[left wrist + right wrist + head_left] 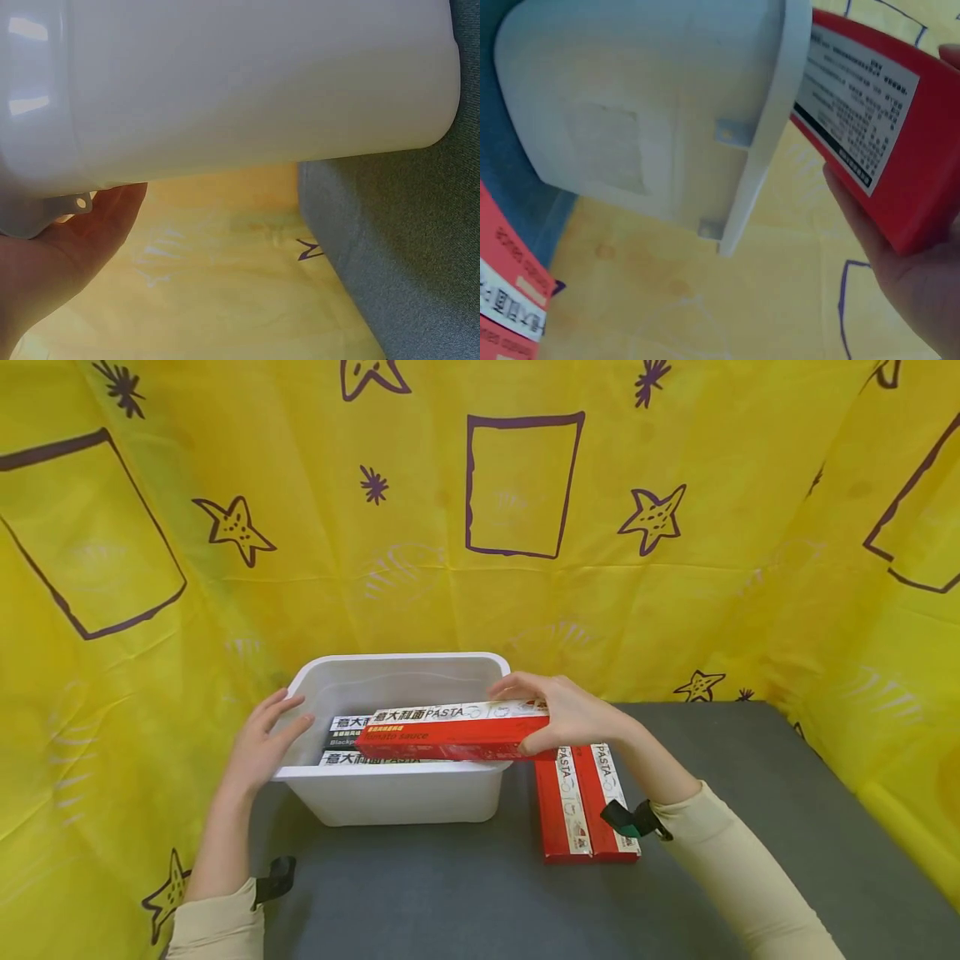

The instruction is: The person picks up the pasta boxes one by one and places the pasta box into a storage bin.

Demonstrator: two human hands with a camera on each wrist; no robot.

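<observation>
My right hand [573, 714] grips the right end of a red-and-white pasta box [450, 731] marked tomato sauce, thumb on the near side and fingers over the far side. The box lies lengthwise across the mouth of a white plastic bin [397, 797], its right end past the rim. In the right wrist view the box's back label [855, 97] faces the camera. My left hand [262, 739] holds the bin's left rim, and the left wrist view shows its fingers [112, 217] by the small lug under the rim. Inside the bin lie pasta boxes, one labelled black pepper [341, 737].
Two more red pasta boxes [566, 827] lie side by side on the dark grey tabletop [420, 893], right of the bin. A yellow cloth [420, 593] with drawn stars and frames hangs behind and along both sides.
</observation>
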